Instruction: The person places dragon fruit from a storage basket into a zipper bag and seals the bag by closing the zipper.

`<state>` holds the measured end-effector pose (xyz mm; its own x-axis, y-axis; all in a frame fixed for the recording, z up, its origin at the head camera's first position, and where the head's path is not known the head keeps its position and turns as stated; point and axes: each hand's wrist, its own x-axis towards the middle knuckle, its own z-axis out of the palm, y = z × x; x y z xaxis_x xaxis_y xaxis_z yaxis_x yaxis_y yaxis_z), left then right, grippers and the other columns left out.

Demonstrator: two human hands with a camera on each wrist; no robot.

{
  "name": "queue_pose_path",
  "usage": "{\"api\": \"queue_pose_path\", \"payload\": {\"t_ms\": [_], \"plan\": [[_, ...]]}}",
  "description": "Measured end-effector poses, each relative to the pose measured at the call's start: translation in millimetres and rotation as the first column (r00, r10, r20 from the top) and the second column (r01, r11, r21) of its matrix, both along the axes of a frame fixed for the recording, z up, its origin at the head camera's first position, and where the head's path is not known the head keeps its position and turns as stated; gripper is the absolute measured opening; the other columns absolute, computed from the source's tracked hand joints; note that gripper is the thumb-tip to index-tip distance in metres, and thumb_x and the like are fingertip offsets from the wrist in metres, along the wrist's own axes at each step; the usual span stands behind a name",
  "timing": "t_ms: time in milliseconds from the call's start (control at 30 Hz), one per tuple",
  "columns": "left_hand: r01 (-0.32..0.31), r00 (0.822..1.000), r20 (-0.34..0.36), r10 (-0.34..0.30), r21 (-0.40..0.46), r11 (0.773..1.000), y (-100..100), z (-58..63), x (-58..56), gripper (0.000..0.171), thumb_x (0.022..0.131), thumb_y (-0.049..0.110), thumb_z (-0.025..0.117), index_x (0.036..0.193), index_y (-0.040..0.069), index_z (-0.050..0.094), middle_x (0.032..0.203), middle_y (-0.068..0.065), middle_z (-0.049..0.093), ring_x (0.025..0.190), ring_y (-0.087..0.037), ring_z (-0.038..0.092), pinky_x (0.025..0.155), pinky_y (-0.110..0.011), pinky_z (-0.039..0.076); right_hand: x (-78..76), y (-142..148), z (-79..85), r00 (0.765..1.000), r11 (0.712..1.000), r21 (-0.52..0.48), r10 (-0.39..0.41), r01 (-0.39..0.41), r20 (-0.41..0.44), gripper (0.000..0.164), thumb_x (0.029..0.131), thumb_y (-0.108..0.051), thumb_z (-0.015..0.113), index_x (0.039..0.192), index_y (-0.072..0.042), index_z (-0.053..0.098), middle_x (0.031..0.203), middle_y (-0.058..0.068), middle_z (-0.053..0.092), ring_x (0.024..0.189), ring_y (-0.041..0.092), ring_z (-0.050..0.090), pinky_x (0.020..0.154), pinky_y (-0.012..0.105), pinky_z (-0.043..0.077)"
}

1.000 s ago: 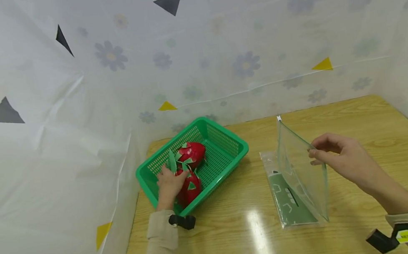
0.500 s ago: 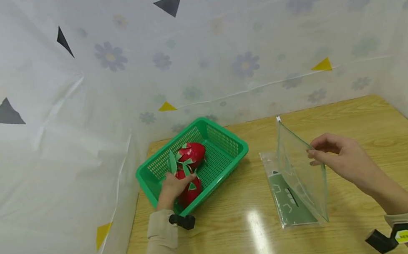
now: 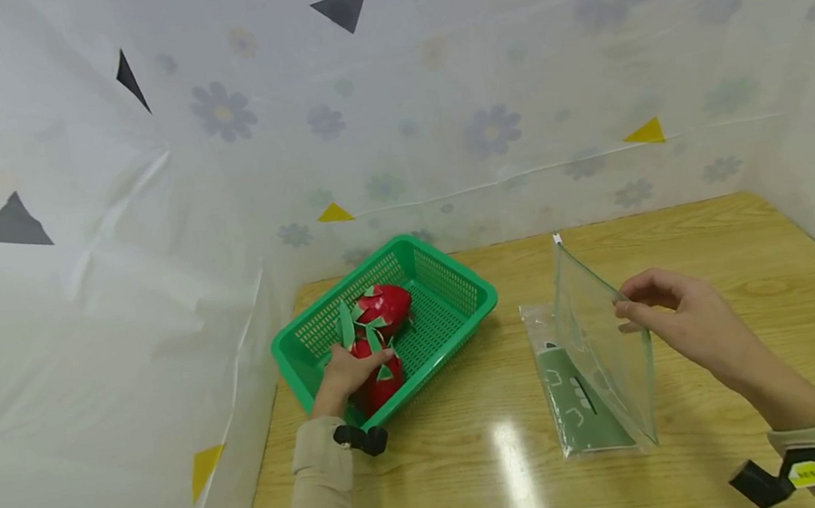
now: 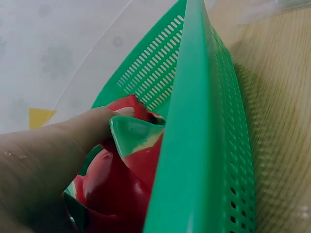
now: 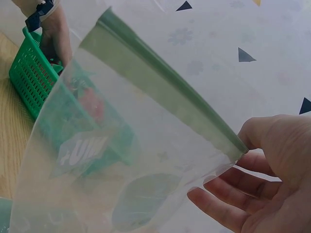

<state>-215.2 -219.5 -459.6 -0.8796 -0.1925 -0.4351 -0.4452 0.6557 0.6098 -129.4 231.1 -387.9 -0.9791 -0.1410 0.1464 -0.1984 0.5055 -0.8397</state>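
Observation:
In the head view my left hand (image 3: 348, 375) reaches into a green slotted basket (image 3: 435, 360) and grips the nearer red dragon fruit (image 3: 385, 389), which has green scale tips and looks artificial. My thumb lies over its top in the left wrist view; the other fingers are mostly hidden. Behind it in the basket lies a second dragon fruit (image 3: 389, 301). To the right, my right hand (image 3: 694, 322) pinches a corner of a clear zip bag (image 5: 97, 150) with a green top edge. The bag stands upright and partly spread.
A flat clear packet with a green printed panel (image 3: 579, 406) lies on the wooden table (image 3: 464, 482) beneath the bag. White flower-patterned sheeting (image 3: 420, 102) closes off the back and sides. The basket stands near the left sheet.
My left fingers have drawn nearer to the front dragon fruit and closed round it, the thumb now across it. The right hand and bag stay in place.

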Motion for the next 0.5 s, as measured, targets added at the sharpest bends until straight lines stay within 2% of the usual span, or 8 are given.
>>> {"api": "queue_pose_path", "payload": {"t_ms": [67, 200, 367, 500], "plan": [[-0.014, 1.0, 0.003, 0.014, 0.032, 0.999, 0.4, -0.7, 0.1, 0.12, 0.085, 0.058, 0.068, 0.156, -0.003, -0.006, 0.159, -0.032, 0.017, 0.143, -0.05, 0.028, 0.113, -0.058, 0.035, 0.2, -0.2, -0.2, 1.0, 1.0, 0.0, -0.004, 0.004, -0.002, 0.023, 0.1, -0.021, 0.06, 0.116, -0.005, 0.061, 0.102, 0.001, 0.07, 0.084, 0.007, 0.071, 0.075, 0.017, 0.054], [-0.038, 0.999, -0.021, 0.039, 0.035, 0.999, 1.4, -4.1, 0.4, 0.119, 0.084, 0.056, 0.069, 0.156, -0.003, -0.005, 0.159, -0.032, 0.019, 0.143, -0.049, 0.03, 0.113, -0.058, 0.036, 0.6, -1.1, -0.8, 1.0, 1.0, -0.015, -0.002, 0.002, -0.01, 0.023, 0.1, -0.02, 0.061, 0.116, -0.003, 0.061, 0.102, 0.001, 0.07, 0.084, 0.008, 0.071, 0.075, 0.018, 0.056], [-0.049, 0.997, -0.061, 0.05, 0.023, 0.999, 1.5, -7.1, 1.8, 0.117, 0.082, 0.055, 0.071, 0.156, -0.003, 0.0, 0.156, -0.033, 0.024, 0.141, -0.048, 0.033, 0.111, -0.057, 0.038, 1.1, -0.9, -0.5, 1.0, 1.0, -0.009, -0.002, 0.002, -0.011, 0.023, 0.1, -0.02, 0.06, 0.116, -0.004, 0.061, 0.102, 0.002, 0.07, 0.084, 0.009, 0.071, 0.075, 0.017, 0.055], [-0.058, 0.992, -0.114, 0.062, 0.039, 0.998, 0.4, -4.0, 3.4, 0.114, 0.081, 0.051, 0.073, 0.155, -0.002, 0.004, 0.155, -0.032, 0.027, 0.141, -0.047, 0.035, 0.111, -0.056, 0.039, 0.8, -0.4, 0.6, 1.0, 1.0, 0.001, -0.004, 0.004, 0.002, 0.024, 0.1, -0.022, 0.059, 0.116, -0.004, 0.061, 0.103, 0.003, 0.07, 0.084, 0.009, 0.072, 0.076, 0.017, 0.054]]}}
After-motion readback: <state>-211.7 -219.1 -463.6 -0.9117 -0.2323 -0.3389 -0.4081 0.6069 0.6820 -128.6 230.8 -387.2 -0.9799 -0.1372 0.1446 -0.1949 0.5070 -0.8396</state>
